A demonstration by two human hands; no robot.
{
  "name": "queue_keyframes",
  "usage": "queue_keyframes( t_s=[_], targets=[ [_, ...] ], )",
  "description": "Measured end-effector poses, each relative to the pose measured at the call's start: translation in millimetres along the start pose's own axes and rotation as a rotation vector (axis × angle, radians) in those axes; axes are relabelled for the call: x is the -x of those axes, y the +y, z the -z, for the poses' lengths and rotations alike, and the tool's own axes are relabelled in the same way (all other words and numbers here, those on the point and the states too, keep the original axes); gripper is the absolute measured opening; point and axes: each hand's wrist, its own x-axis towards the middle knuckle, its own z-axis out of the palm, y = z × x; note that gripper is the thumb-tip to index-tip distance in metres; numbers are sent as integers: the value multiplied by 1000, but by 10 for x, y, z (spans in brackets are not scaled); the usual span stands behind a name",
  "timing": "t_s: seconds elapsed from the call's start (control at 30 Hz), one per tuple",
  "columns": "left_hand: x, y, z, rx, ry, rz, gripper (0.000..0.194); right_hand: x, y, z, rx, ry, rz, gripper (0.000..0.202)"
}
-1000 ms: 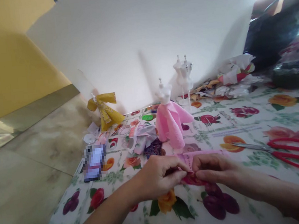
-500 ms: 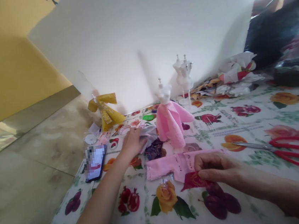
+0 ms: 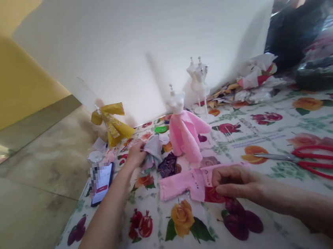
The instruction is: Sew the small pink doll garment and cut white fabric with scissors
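The right hand (image 3: 238, 181) pinches a small red cloth (image 3: 212, 195) between closed fingers, over the pink garment (image 3: 174, 186) on the tabletop (image 3: 274, 135). The left hand (image 3: 134, 154) touches a grey cloth (image 3: 153, 147); how closed its fingers are, I cannot tell.

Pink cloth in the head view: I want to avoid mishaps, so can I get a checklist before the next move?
1. Red cloth pinched in the right hand: ok.
2. Left hand gripping the grey cloth firmly: cannot tell.
3. Pink cloth fully uncovered: not ok; the right hand hides part of it.
4. Scissors apart from both hands: ok.
5. Pink-skirted mannequin upright: ok.
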Motion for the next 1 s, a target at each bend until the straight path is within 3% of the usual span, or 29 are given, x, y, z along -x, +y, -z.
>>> queue_keyframes(
  t_s=[0.2, 0.47, 0.6, 0.77, 1.0],
  targets=[
    [37, -194, -5, 105, 49, 34, 28, -3, -53, -29, 4, -1, 20, 35],
    [61, -89, 97, 67, 102, 35, 29, 21, -63, -31, 36, -3, 12, 34],
    [32, 16, 1, -60, 138, 24, 31, 23, -51, -26, 19, -20, 15, 32],
    [41, 169, -186, -120, -5, -65, 37, 14, -71, -13, 4, -5, 31, 28],
    [95, 81, -122, -119, -90, -212, 49, -25, 20, 37, -119, -54, 83, 21]
  ],
)
